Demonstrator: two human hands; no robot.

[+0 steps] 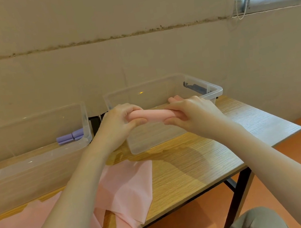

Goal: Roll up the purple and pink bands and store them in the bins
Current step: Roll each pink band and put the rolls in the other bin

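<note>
A rolled pink band (153, 115) is held level over the right clear bin (215, 91). My left hand (119, 123) grips its left end and my right hand (191, 114) grips its right end, fingers curled round the roll. Loose pink bands (126, 189) lie spread on the wooden table (194, 164) in front of me, some hanging over the near edge. Rolled purple bands (70, 137) lie in the right corner of the left clear bin (85, 124).
Both bins stand against the beige wall at the table's back. A dark object (195, 87) lies at the right bin's far right corner, and another dark object (95, 121) sits between the bins. The table's right edge drops to an orange floor.
</note>
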